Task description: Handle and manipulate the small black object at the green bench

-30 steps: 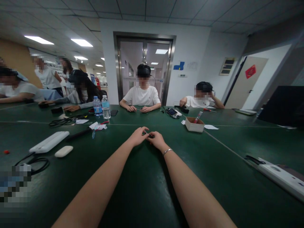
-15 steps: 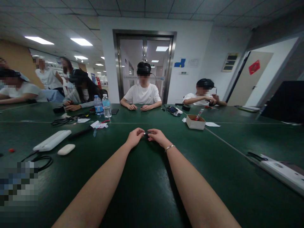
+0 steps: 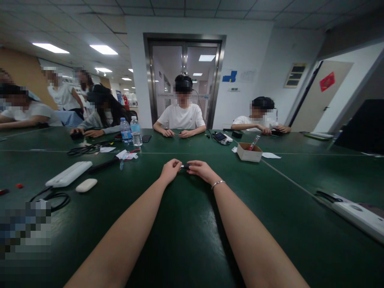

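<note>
Between my hands, just above the green table (image 3: 186, 224), is a small black and silver stick (image 3: 185, 166), too small to name more exactly. The fingertips of my left hand (image 3: 171, 171) pinch its silver end. My right hand (image 3: 204, 172), with a bracelet at the wrist, grips its black end between thumb and fingers. Both hands are closed and nearly meet at the stick. The fingers hide part of it.
Left of my arms lie a white power bank-like box (image 3: 69, 174), a white oval case (image 3: 86, 185) and black cables (image 3: 58, 202). Two bottles (image 3: 136, 132) stand beyond. A small carton (image 3: 249, 153) and a power strip (image 3: 360, 216) are at right. Several people sit around.
My fingers have drawn slightly apart, so more of the stick's black part shows. The view has shifted a little. The person at the right has lowered their hands towards the table.
</note>
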Demonstrator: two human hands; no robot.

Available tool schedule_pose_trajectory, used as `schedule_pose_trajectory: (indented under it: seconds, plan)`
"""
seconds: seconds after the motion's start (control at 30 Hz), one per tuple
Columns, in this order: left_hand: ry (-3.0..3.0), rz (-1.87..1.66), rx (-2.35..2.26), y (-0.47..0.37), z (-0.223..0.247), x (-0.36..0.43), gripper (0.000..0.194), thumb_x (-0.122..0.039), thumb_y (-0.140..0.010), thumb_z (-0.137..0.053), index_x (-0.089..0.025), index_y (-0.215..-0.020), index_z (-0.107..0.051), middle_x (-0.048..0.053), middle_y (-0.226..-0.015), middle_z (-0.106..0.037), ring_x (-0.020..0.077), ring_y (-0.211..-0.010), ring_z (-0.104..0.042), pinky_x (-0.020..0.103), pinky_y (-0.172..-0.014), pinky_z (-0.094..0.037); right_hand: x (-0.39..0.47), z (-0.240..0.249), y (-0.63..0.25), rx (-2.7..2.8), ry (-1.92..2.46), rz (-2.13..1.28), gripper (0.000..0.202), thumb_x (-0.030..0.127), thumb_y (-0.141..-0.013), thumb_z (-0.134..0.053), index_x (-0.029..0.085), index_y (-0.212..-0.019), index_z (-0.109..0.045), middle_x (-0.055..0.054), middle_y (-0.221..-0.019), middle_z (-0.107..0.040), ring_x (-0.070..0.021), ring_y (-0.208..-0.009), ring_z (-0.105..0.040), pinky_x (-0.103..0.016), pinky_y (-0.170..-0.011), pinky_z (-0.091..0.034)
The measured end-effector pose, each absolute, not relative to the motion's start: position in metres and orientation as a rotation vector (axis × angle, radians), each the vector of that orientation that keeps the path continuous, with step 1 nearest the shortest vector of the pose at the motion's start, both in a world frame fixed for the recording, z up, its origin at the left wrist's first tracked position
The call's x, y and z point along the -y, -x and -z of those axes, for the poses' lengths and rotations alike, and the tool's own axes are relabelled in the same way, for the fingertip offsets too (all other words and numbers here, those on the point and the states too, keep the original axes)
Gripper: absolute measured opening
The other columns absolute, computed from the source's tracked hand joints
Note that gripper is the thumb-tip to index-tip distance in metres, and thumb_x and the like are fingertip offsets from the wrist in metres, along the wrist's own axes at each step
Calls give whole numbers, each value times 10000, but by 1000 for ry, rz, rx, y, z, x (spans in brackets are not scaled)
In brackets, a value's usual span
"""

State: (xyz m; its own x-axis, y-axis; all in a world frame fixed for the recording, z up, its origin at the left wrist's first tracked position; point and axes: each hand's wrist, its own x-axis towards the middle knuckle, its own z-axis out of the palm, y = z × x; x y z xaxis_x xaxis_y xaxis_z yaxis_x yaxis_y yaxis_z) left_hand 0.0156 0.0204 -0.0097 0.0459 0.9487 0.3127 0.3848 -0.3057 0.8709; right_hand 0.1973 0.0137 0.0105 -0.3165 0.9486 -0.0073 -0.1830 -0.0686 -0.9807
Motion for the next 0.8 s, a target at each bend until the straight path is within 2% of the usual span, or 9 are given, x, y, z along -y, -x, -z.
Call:
schedule_pose_trajectory:
  seconds: [0.3, 0.6, 0.8]
  plan:
    - [-1686, -1246, -1379, -13, 11, -22, 293, -435, -790, -497, -170, -866, -598, 20, -633, -616, 120, -540, -551, 219, -507, -409, -13, -12, -198, 1265, 923, -1594, 246, -38, -775, -584, 54, -1001, -614, -123, -900, -665, -149, -710, -675, -216, -682, -573]
    - [-1645, -1244, -1386, -16, 3, -16, 270, -415, -787, -500, -164, -811, -596, -2, -533, -575, 103, -467, -519, 203, -476, -391, -13, -12, -199, 1307, 892, -1616, 255, -47, -775, -566, 65, -999, -615, -121, -941, -659, -157, -742, -677, -228, -704, -570]
    - [-1650, -1267, -1358, -14, 7, -20, 270, -418, -774, -521, -167, -833, -598, 16, -598, -607, 108, -507, -531, 209, -500, -404, -14, -11, -200, 1299, 876, -1626, 243, -38, -778, -573, 62, -998, -606, -121, -927, -658, -158, -740, -677, -222, -688, -572]
